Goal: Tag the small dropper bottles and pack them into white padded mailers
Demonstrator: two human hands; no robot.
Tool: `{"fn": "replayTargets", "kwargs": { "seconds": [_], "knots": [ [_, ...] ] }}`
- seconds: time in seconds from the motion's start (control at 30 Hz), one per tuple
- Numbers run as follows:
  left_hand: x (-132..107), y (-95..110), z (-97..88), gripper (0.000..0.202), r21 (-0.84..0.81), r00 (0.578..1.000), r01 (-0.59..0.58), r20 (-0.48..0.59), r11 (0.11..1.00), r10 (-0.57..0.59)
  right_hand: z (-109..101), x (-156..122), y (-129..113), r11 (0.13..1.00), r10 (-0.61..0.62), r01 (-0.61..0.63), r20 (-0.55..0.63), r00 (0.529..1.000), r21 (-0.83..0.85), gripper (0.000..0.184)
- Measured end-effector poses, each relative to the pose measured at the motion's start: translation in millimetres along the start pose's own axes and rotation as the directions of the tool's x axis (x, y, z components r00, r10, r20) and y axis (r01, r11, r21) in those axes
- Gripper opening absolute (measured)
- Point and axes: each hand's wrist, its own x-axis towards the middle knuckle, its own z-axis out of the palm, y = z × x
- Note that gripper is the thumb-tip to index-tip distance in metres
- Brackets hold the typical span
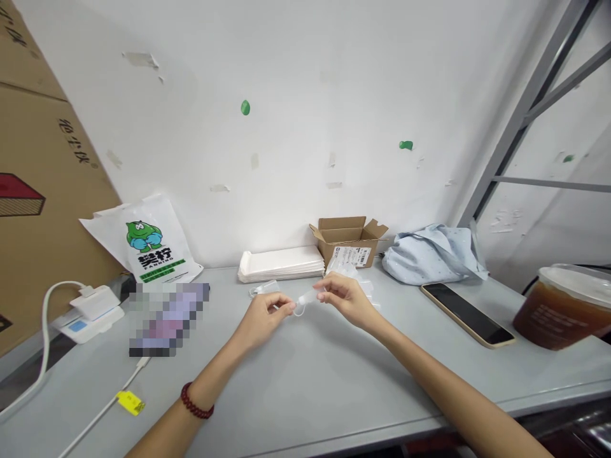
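Both my hands meet above the middle of the grey table (305, 381). My right hand (346, 296) pinches a small clear plastic tube (308, 299) by one end. My left hand (265, 318) is closed in a pinch at the tube's other end, on its small loop or cap. A red bead bracelet (195, 402) sits on my left wrist. Just behind the hands lie another small clear plastic piece (263, 289) and a clear plastic bag (344, 267).
A stack of white sheets (281, 263) and a small open cardboard box (349, 238) stand by the wall. A phone (465, 313), a light blue cloth (432, 254) and a brown-filled tub (561, 308) lie right. A white printed bag (147, 242), charger (93, 304) and large cartons (38, 191) are left.
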Motion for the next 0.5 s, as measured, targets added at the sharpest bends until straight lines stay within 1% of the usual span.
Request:
{"fn": "replayTargets", "kwargs": {
  "seconds": [0.2,0.3,0.4,0.47,0.5],
  "knots": [
    [0.2,-3.3,1.9,0.022,0.008,1.0,0.003,0.007,1.0,-0.003,-0.3,0.6,0.0,0.999,0.007,-0.006,0.03,1.0,-0.035,0.02],
    [1.9,-4.0,1.3,0.022,0.017,1.0,0.013,0.018,1.0,-0.014,-0.1,1.6,1.3,0.995,-0.006,0.012,0.054,0.998,-0.102,0.018],
    [6.3,-7.6,-8.6,0.023,0.054,0.998,0.033,0.049,0.998,-0.036,-5.0,4.5,5.1,0.973,-0.073,0.087,0.071,0.995,-0.214,0.018],
    [10.3,-14.3,-21.0,0.023,0.112,0.997,0.058,0.043,0.992,-0.064,-14.2,8.1,10.7,0.945,-0.129,0.131,0.027,0.991,-0.301,0.019],
    [12.2,-19.3,-28.1,0.024,0.148,0.996,0.082,0.019,0.986,-0.085,-20.6,10.3,14.5,0.928,-0.142,0.126,-0.019,0.99,-0.351,0.02]
  ]
}}
